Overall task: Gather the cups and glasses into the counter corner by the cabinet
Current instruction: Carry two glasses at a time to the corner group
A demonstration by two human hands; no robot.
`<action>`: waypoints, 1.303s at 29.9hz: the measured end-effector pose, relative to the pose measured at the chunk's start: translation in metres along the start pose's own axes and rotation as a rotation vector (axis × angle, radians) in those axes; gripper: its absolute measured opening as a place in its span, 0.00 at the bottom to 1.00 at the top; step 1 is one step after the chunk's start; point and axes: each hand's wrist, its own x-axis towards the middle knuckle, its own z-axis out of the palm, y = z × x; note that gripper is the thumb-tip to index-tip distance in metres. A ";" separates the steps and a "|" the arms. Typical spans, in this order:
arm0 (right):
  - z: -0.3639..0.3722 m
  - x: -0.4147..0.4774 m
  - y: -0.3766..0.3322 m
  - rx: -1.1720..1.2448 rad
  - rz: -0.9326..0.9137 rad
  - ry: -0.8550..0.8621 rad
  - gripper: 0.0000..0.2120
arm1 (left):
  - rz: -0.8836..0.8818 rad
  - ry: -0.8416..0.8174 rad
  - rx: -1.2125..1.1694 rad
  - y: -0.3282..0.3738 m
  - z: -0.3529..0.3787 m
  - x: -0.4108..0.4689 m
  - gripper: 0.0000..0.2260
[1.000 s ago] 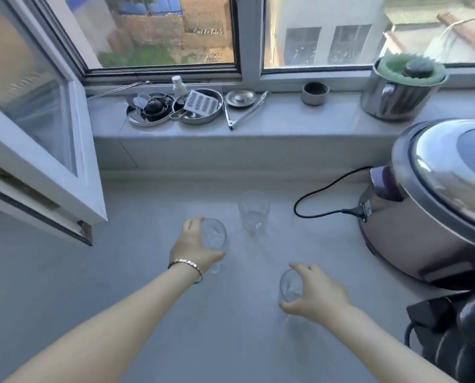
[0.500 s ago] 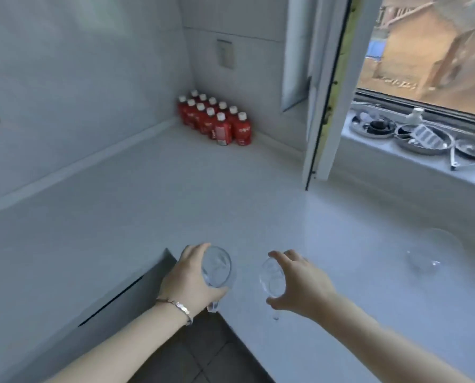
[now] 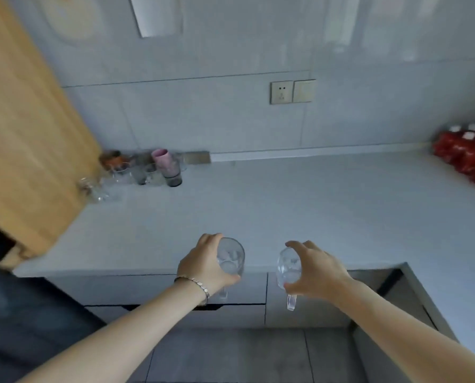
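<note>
My left hand [image 3: 206, 265] is wrapped around a clear stemmed drinking glass [image 3: 230, 259], and my right hand [image 3: 317, 273] is closed on a second clear stemmed glass [image 3: 288, 270], both carried in the air just off the near edge of the pale grey worktop [image 3: 286, 205]. The cluster of cups and glasses [image 3: 139, 170] I am adding to, among them a pink tumbler [image 3: 163, 161] and a dark smoked glass [image 3: 174, 176], stands at the far left corner of the worktop, against the light wooden cabinet [image 3: 29, 134]. I judge the risk lies in that crowding: setting two fragile glasses down at once beside packed glassware could knock rims together or tip a neighbour, and the thin stems hanging below my palms could catch the worktop's edge as I reach in. A pack of red-labelled bottles with white caps [image 3: 468, 156] sits at the far right corner; the labels are too blurred to read, and nothing else shows writing.
</note>
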 end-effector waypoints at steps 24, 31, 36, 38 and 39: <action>0.054 0.371 -0.296 -0.022 -0.229 -0.164 0.42 | -0.332 0.044 0.082 -0.305 -0.165 0.278 0.35; 0.078 0.431 -0.326 0.021 -0.111 -0.162 0.42 | -0.229 -0.086 0.152 -0.356 -0.162 0.373 0.37; 0.099 0.462 -0.350 0.080 0.055 -0.114 0.41 | -0.054 -0.198 0.332 -0.387 -0.155 0.423 0.36; 0.105 0.476 -0.363 0.091 0.115 -0.097 0.41 | 0.001 -0.209 0.380 -0.399 -0.153 0.436 0.33; 0.108 0.485 -0.370 0.091 0.140 -0.094 0.41 | 0.016 -0.218 0.384 -0.406 -0.152 0.442 0.33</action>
